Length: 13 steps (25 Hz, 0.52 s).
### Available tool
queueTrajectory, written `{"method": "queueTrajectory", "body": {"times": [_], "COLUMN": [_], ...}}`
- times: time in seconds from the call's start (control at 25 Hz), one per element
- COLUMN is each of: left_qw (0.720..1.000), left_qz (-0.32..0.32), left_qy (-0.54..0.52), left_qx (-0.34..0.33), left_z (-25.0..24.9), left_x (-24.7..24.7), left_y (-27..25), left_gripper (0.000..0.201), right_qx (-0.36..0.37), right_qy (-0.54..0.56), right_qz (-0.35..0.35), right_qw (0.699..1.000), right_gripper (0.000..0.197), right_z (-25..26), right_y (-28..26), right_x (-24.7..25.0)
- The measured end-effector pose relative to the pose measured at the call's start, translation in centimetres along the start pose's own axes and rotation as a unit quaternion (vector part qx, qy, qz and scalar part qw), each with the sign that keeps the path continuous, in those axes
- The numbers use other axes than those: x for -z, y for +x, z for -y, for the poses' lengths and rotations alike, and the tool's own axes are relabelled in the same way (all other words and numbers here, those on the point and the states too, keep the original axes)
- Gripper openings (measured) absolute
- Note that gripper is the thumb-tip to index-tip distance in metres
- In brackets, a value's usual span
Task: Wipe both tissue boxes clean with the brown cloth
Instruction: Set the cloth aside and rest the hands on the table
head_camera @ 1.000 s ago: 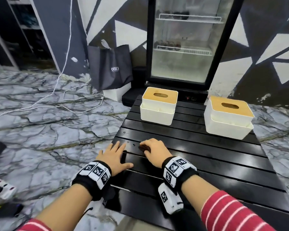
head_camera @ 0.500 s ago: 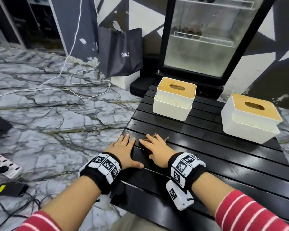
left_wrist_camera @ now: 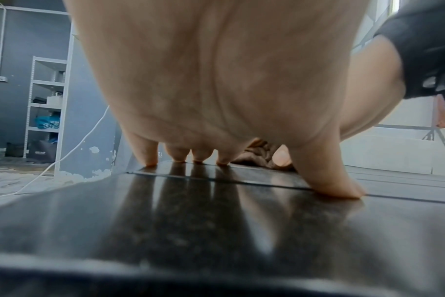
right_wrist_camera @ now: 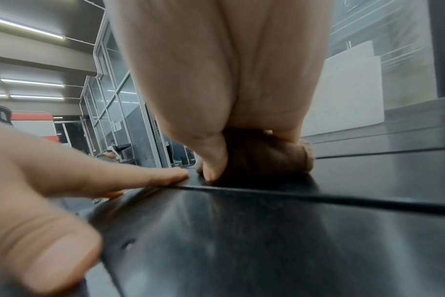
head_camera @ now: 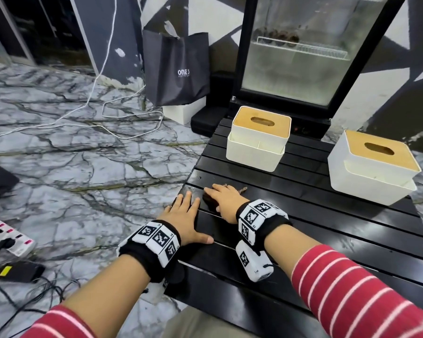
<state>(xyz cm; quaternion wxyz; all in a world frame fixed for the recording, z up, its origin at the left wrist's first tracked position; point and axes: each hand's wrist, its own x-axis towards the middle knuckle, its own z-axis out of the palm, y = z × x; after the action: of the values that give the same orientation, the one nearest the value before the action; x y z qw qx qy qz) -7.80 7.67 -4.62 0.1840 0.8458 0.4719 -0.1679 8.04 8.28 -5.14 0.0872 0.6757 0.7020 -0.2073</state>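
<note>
Both hands are down on the black slatted desk (head_camera: 303,230) at its near left corner. The left hand (head_camera: 185,219) lies flat, fingers straight and spread, tips and thumb pressed onto the slats, holding nothing. Right beside it, the right hand (head_camera: 224,200) sits palm-down on top of the brown cloth (right_wrist_camera: 269,158), which is bunched into a small roll beneath the palm; in the right wrist view the thumb (right_wrist_camera: 213,160) comes down against the left end of the roll and the fingers cover its far side, though whether they actually curl round the cloth I cannot tell. From the head view only a frayed brown scrap peeks out past the fingertips.

The two tissue boxes stand further back on the desk, well apart from each other and from the hands. The left box (head_camera: 259,140) is at the far edge, in front of a glass-door fridge (head_camera: 300,50); the right box (head_camera: 371,167) stands towards the right edge. Each is white with a wooden lid and an oval slot
</note>
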Motion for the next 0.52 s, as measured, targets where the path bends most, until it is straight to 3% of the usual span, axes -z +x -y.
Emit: {"method": "queueTrajectory", "body": {"times": [0.52], "left_qw": [1.0], "left_qz": [0.002], "left_qy": [-0.004], "left_qx": [0.01], "left_z": [0.4], "left_x": [-0.1], "left_y": [0.1], "left_gripper": [0.115], "right_qx": [0.057], "right_qy": [0.012], "right_qz": [-0.028], "right_qw": [0.998], "right_gripper": [0.065], "right_z": [2.2], "right_y": [-6.7], "right_x": [-3.4]}}
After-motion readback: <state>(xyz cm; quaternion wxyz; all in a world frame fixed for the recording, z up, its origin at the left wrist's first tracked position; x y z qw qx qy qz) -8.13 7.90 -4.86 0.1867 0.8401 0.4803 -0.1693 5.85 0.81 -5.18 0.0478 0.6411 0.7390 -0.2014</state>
